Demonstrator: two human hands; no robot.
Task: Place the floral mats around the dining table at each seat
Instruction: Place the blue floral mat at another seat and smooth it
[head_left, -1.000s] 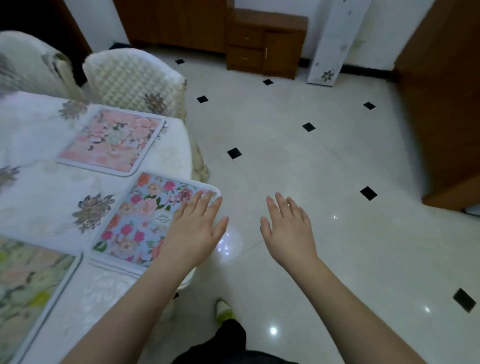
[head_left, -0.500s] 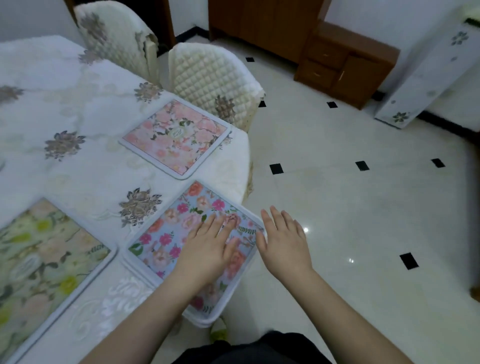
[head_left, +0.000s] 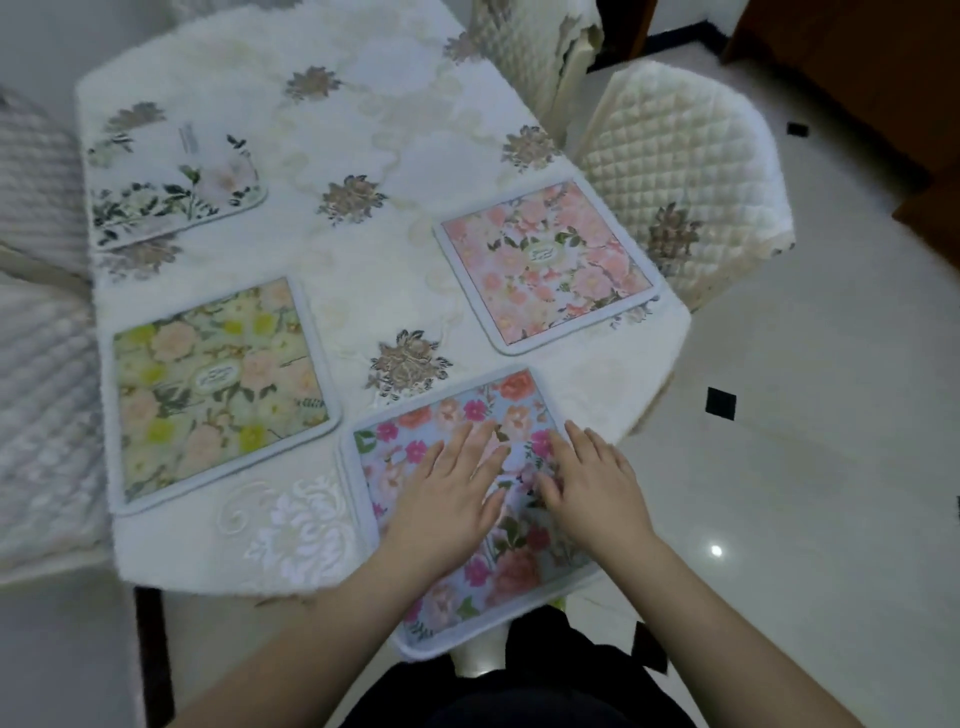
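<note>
Under both hands lay a blue mat (head_left: 462, 415) with pink and orange flowers; beyond lay a yellow-green mat (head_left: 218, 384), a pink mat (head_left: 545, 265), and a seemingly white, dark-leaved mat (head_left: 171, 192).

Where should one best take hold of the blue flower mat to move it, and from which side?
Pinch the near edge of the blue mat, which seems to hang past the table edge toward the person, coming from below the near side. Elsewhere it lies flat.

Blue mat (head_left: 483, 410) middle hidden under hands, left chairs (head_left: 41, 395) cropped
</note>
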